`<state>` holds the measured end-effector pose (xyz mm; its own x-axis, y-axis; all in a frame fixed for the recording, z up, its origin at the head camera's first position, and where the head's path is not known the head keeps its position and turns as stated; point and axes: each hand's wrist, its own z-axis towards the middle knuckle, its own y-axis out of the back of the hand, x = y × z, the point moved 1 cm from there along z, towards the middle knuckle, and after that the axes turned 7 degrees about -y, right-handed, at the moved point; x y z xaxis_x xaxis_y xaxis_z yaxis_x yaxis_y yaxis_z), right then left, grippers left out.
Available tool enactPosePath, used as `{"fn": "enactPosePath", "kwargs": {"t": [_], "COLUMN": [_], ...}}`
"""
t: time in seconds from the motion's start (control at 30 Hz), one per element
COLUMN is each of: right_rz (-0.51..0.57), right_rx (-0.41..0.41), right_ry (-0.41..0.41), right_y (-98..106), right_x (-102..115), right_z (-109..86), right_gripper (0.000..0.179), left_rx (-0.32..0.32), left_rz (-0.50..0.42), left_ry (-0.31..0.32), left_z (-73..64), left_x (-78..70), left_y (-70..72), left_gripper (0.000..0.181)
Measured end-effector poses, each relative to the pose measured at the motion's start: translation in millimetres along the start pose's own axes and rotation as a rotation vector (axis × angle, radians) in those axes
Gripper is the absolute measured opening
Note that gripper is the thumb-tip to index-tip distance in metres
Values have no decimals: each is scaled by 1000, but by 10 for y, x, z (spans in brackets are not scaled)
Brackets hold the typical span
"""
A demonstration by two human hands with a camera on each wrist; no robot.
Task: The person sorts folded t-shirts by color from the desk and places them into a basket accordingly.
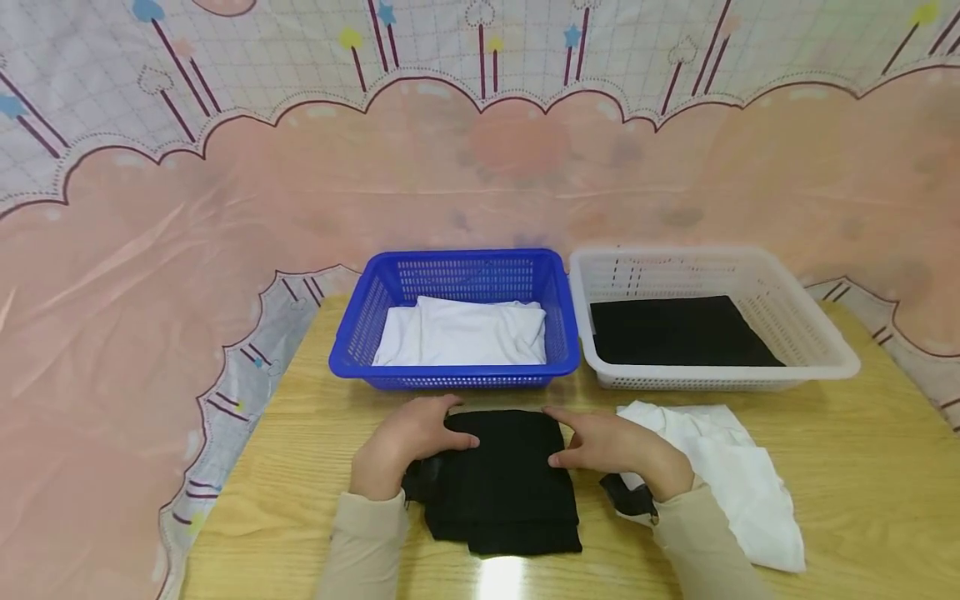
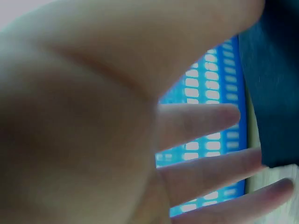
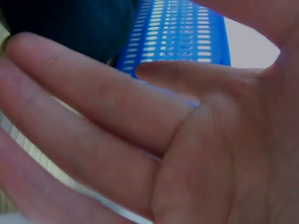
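Note:
A folded black cloth lies flat on the wooden table in the head view, its near edge in uneven layers. My left hand is at its left side, with the thumb over the cloth and the other fingers toward the far left corner. On the opposite side, my right hand has its fingertips right at the cloth's right edge. Both wrist views show long, straight fingers, spread on the left hand, with dark cloth by the tips. Parts of the right hand's fingers overlap the cloth's edge.
Behind the black cloth stands a blue basket holding folded white cloths. Beside it is a white basket with black cloth inside. A rumpled white cloth lies by my right forearm. A patterned curtain hangs behind.

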<state>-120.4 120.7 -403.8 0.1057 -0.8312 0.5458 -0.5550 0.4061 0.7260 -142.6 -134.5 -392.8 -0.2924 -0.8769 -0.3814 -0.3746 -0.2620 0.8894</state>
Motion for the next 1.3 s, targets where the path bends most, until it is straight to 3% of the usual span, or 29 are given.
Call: {"fn": "enactPosePath", "kwargs": {"t": [0.2, 0.33, 0.57, 0.87, 1.1, 1.3], "right_rz": [-52, -26, -32, -61, -69, 19], "right_rx": [-83, -61, -48, -18, -8, 9], "right_ry": [-58, -28, -8, 93, 136, 120], "right_y": [17, 3, 19, 8, -26, -19], "right_x": [-24, -27, -17, -10, 13, 17], "right_z": [19, 29, 42, 34, 36, 55], "right_gripper": [75, 77, 75, 69, 69, 74], "left_rx": [10, 33, 54, 68, 52, 71], "left_rz": [14, -5, -54, -162, -220, -243], "left_ry": [36, 27, -55, -162, -128, -135], "left_z": [0, 7, 61, 108, 133, 152], "left_x": [22, -4, -15, 28, 77, 94], "left_y": [-7, -53, -95, -99, -114, -107], "left_gripper": [74, 77, 76, 71, 81, 83]}}
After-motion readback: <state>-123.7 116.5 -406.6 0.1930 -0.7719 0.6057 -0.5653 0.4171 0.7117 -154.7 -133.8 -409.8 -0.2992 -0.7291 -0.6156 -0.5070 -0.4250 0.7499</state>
